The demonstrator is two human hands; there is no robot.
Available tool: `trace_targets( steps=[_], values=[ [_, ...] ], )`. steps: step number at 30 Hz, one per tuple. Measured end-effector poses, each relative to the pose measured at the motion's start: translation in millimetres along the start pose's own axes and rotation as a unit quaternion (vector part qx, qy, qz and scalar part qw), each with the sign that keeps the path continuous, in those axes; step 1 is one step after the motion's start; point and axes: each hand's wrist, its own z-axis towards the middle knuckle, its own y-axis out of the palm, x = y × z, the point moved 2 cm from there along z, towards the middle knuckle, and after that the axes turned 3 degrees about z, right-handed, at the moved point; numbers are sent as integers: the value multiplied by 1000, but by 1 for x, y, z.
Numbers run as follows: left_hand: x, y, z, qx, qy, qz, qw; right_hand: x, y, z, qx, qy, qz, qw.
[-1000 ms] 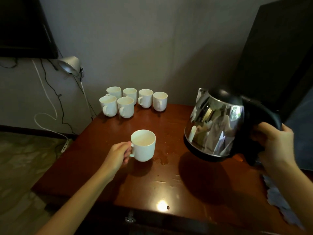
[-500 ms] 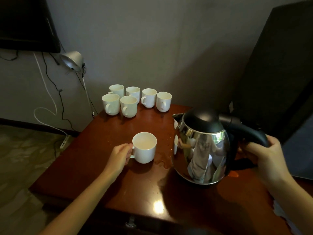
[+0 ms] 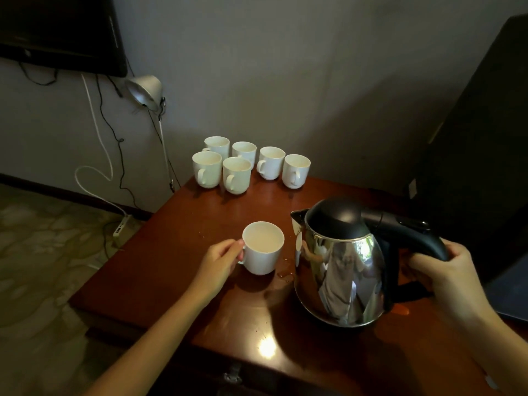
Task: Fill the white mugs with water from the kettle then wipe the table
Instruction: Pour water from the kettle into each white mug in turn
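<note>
On the near right of the wooden table (image 3: 183, 270), your right hand (image 3: 454, 278) curls round the black handle of the steel kettle (image 3: 340, 278), which now stands upright on the wood, down from its raised tilt of a second ago. Just left of its spout, your left hand (image 3: 220, 264) grips the handle of a white mug (image 3: 263, 248), unmoved. A small puddle (image 3: 285, 272) lies between mug and kettle. At the far edge, six more white mugs (image 3: 237, 174) cluster together.

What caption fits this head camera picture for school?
Left hand grips the white mug by its handle; right hand holds the upright kettle beside it.
</note>
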Motion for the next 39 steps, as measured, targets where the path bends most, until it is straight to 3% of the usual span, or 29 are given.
trace_targets(
  steps=[39],
  values=[
    [2, -1, 5, -34, -36, -6, 999, -26, 21, 5, -26, 27, -143, 989]
  ],
)
